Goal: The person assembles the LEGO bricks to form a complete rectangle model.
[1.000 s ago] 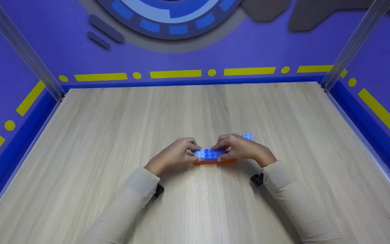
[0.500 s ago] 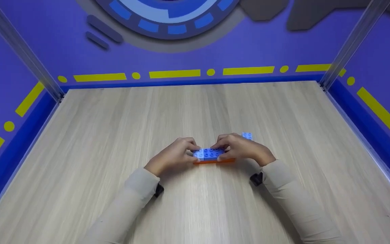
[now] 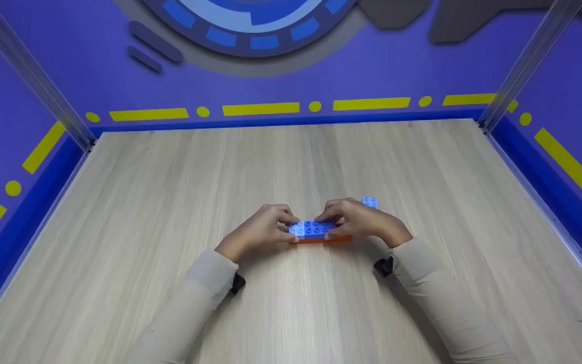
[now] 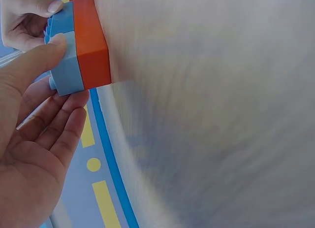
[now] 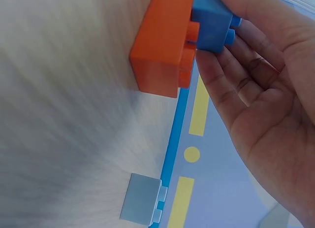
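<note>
A long orange toy brick [image 4: 93, 46] lies on the wooden table. On its left end sits a light blue brick [image 4: 68, 65], pinched between the thumb and fingers of my left hand [image 3: 261, 230]. A darker blue brick [image 5: 210, 23] adjoins it on top of the orange one; my right hand [image 3: 361, 221] pinches this between thumb and fingers. Bare orange studs [image 5: 189, 55] show at the right end in the right wrist view. My fingers cover parts of both blue bricks in the head view.
Behind my right hand, a loose light blue brick [image 3: 370, 201] stands on the table [image 3: 210, 167], partly hidden by that hand. Purple panels [image 3: 321, 76] with yellow markings border the table at the back and sides. Metal posts [image 3: 528, 71] rise at the back corners.
</note>
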`<state>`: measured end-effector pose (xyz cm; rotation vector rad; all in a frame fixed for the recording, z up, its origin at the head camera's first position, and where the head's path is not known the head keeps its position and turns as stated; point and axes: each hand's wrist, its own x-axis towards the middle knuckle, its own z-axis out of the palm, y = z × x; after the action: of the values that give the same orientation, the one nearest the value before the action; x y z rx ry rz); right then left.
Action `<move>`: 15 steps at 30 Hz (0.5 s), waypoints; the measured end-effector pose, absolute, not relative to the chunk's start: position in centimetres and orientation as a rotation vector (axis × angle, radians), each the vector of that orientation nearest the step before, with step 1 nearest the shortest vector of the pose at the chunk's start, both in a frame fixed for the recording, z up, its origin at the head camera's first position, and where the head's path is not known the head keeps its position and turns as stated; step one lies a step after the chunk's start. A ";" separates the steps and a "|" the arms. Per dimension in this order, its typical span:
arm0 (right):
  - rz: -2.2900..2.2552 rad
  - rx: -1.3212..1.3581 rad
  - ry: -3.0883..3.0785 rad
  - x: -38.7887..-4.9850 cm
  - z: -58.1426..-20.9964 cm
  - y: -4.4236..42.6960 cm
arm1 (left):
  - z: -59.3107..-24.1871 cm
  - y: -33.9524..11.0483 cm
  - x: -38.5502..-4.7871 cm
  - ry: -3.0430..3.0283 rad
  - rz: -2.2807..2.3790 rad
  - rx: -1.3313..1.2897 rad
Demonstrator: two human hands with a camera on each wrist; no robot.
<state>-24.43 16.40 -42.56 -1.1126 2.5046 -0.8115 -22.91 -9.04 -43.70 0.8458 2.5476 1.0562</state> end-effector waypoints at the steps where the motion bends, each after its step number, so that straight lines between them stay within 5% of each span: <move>1: -0.816 -1.110 2.506 -24.4 -42.5 16.4 | -43.7 -9.0 -22.9 2.546 1.061 0.839; 15: -0.714 -1.077 2.528 -24.0 -42.0 16.2 | -43.7 -8.9 -23.1 2.524 1.074 0.773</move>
<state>-24.02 16.16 -42.05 -1.0768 2.5283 -0.7137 -23.09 -8.86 -43.74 0.7727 2.5245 1.0742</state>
